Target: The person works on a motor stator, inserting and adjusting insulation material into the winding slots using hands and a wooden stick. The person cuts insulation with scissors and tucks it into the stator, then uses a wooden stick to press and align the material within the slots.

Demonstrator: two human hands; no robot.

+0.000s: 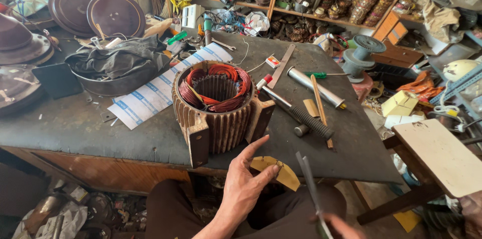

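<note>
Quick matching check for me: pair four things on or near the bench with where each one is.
1 motor stator
2 yellow paper piece
3 hammer
4 grey spool

a in the left hand
b right of the stator, on the bench
c bench middle, copper windings up
d past the bench's far right corner

Pairs: 1-c, 2-a, 3-b, 4-d

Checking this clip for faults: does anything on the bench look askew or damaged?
The stator sits at the bench front edge, one foot overhanging. Nothing looks broken or spilled; tools lie scattered beside it.
</note>
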